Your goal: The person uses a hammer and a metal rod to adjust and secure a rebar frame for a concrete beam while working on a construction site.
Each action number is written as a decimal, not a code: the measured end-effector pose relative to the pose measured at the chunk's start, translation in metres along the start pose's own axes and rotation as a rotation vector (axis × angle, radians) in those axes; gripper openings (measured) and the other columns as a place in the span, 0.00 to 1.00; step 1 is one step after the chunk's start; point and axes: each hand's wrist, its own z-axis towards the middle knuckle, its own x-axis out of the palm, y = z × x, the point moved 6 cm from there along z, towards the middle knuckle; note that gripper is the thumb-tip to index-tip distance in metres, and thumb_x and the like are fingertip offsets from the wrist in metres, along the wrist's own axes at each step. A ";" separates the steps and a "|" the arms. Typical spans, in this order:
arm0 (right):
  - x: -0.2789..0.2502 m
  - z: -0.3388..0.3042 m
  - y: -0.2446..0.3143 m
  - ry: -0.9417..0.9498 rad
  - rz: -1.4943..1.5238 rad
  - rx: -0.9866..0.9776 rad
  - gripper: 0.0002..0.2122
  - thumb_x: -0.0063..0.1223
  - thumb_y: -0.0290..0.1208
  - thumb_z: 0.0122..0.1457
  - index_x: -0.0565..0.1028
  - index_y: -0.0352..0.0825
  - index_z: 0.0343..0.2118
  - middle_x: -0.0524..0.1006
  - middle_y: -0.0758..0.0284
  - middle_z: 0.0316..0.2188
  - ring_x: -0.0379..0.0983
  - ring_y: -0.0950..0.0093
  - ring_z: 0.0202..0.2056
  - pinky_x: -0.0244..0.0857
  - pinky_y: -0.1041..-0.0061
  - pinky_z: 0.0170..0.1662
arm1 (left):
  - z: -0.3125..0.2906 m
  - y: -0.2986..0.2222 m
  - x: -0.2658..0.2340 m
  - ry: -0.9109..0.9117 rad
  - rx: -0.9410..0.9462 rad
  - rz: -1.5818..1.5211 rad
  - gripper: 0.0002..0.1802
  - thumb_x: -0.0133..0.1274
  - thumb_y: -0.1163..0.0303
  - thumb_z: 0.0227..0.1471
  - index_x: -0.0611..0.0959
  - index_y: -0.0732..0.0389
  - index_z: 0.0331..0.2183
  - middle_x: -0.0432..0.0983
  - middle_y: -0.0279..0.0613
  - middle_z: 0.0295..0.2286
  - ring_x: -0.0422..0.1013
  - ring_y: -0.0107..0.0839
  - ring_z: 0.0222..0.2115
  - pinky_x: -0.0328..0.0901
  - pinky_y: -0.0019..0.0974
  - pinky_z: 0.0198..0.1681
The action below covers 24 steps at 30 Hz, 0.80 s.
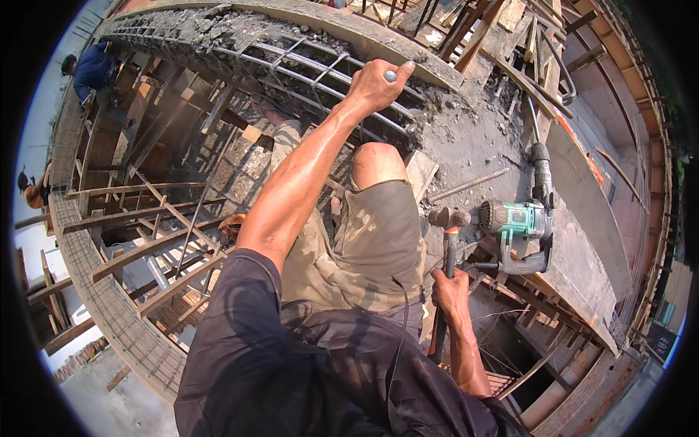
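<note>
My left hand (375,86) is stretched ahead, its fingers wrapped round a metal rod (391,76) seen nearly end-on. The rod's lower end is hidden by the hand, so I cannot tell whether it is a chisel. Under that hand lie exposed steel bars (320,69) in a broken concrete beam (218,33). Close to my right thigh, my right hand (451,291) grips the dark handle of a hammer (450,218), head up. Just right of the hammer head, a green and black rotary hammer drill (517,220) lies on its side, touched by neither hand.
A loose metal bar (470,185) rests on the rough concrete (477,138). Timber props and gaps (167,226) drop away at the left. Boards (510,36) are piled at the far right. One worker (95,69) crouches far left; another person (35,191) is below.
</note>
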 end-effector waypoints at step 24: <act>0.006 0.010 -0.010 -0.016 -0.223 -0.047 0.13 0.56 0.33 0.50 0.70 0.30 0.16 0.68 0.69 0.12 0.64 0.79 0.15 0.59 0.73 0.19 | 0.010 -0.102 -0.233 -0.486 0.162 -1.446 0.27 0.55 0.55 0.59 0.61 0.46 0.14 0.51 0.23 0.09 0.49 0.18 0.07 0.45 0.27 0.09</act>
